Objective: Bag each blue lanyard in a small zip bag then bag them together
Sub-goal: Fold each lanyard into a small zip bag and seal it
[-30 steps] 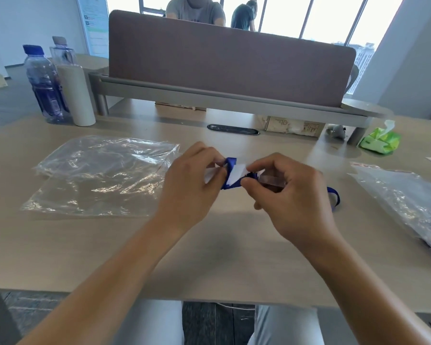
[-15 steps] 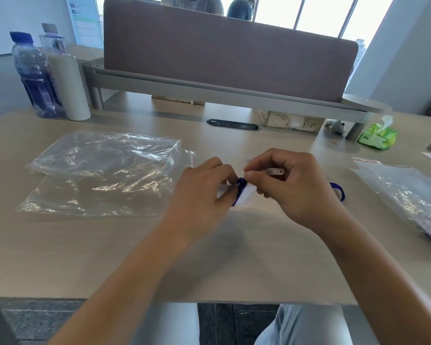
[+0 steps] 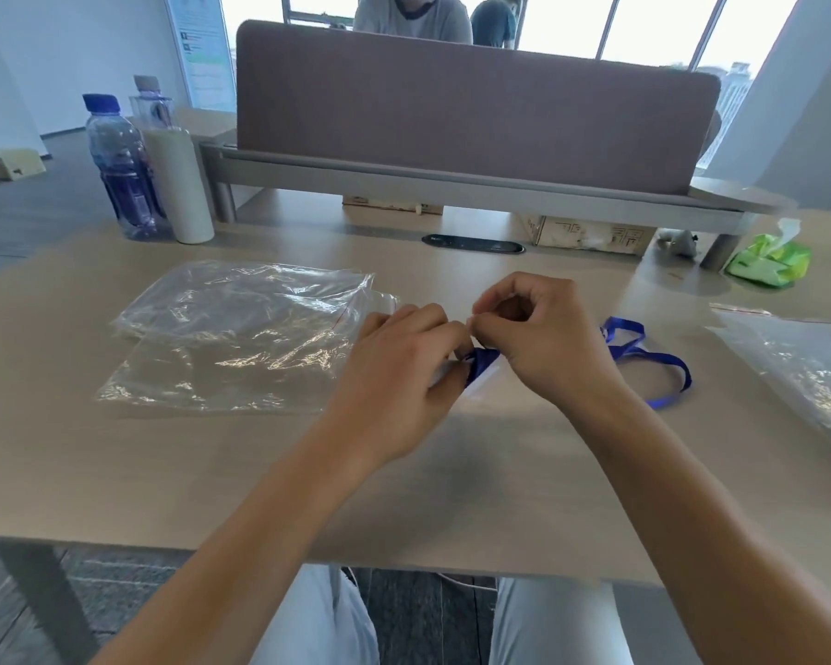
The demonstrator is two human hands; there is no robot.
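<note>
Left hand (image 3: pixel 399 371) and right hand (image 3: pixel 543 338) are meeting over the middle of the table (image 3: pixel 260 472), fingers curled, both pinching a small zip bag (image 3: pixel 480 381) with one end of the blue lanyard (image 3: pixel 663 357) bunched at its mouth. The lanyard's loop is trailing right, lying on the tabletop. Large clear bags (image 3: pixel 231 338) are lying left; another bag (image 3: pixel 797 357) is lying right.
</note>
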